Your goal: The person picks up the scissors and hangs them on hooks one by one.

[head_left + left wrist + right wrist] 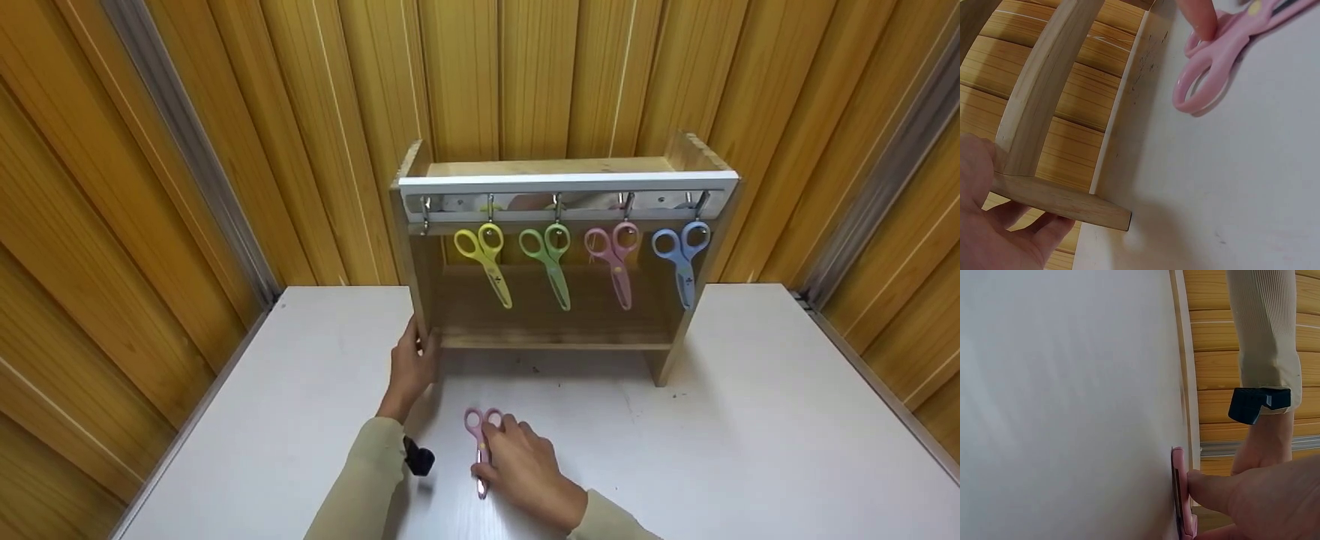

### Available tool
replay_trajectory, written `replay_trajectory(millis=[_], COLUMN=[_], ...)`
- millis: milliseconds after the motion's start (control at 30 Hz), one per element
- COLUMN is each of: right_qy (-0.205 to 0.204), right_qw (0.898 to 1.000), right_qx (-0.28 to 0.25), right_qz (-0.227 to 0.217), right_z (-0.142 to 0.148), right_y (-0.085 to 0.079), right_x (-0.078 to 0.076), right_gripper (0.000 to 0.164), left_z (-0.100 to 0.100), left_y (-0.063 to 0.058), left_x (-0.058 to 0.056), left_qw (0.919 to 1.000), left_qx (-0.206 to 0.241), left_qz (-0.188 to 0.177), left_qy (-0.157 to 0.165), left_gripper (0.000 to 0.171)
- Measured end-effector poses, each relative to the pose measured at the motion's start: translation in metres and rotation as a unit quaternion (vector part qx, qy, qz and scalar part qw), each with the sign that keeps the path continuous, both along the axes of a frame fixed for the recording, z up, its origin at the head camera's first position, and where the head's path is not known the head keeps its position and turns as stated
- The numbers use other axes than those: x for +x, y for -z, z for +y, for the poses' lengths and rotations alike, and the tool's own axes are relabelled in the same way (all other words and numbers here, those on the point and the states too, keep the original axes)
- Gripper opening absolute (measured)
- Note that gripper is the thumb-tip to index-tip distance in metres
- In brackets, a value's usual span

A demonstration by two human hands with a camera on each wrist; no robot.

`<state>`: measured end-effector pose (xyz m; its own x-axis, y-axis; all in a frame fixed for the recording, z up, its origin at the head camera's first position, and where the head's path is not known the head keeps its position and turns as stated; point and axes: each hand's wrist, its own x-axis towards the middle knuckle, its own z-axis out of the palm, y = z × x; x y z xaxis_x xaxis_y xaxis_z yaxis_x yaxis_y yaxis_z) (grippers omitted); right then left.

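Observation:
My left hand [411, 367] grips the lower left side panel of a wooden shelf rack [555, 345], its fingers behind the panel [1067, 205] in the left wrist view. In front of the rack, my right hand [529, 461] holds pink scissors [481, 442] between thumb and fingers, low over the white table. Their handle loops point toward the rack and the blades toward me. One fingertip meets a handle loop [1202, 84] in the left wrist view. From the right wrist, the scissors [1182, 495] show edge-on beside the thumb.
Yellow scissors [491, 270], green scissors [553, 270], another pink pair [619, 270] and blue scissors [682, 259] hang from the rack's metal hooks. One more hook [425, 216] is at the far left. Wood-patterned walls [495, 75] enclose the white table [787, 420].

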<state>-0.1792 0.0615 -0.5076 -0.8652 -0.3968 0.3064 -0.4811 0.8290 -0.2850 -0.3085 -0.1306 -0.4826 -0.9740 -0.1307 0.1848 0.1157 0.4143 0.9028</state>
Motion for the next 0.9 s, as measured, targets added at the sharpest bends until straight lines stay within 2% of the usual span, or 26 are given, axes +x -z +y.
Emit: replay_trajectory(millis=[167,333,500,700,900], right_qy=[-0.02,-0.055,-0.079,-0.072,-0.06], right_qw=[1.0,0.998,0.995,0.996,0.997], right_qx=[0.006,0.015,0.015,0.021,0.039], right_qz=[-0.001,-0.031,-0.052,-0.051,-0.034], right_z=[0.006,0.016,0.026,0.038,0.048], right_y=[-0.002,-0.008,-0.014,-0.016,-0.014], right_x=[-0.002,-0.004,-0.004,-0.005,-0.004], right_gripper=[0.037,0.042,0.039,0.027,0.025], left_z=[0.0,0.0,0.0,0.0,0.0], left_y=[0.0,0.0,0.0,0.0,-0.001], left_x=[0.0,-0.002,-0.002,0.0,0.0], left_qw=[0.9999,1.0,1.0,1.0,1.0], left_qx=[-0.003,0.005,0.001,0.001,0.001], left_qz=[0.016,0.0,0.0,0.006,-0.005], left_qy=[0.001,-0.002,-0.003,-0.001,-0.004], left_gripper=[0.058,0.058,0.058,0.058,0.058])
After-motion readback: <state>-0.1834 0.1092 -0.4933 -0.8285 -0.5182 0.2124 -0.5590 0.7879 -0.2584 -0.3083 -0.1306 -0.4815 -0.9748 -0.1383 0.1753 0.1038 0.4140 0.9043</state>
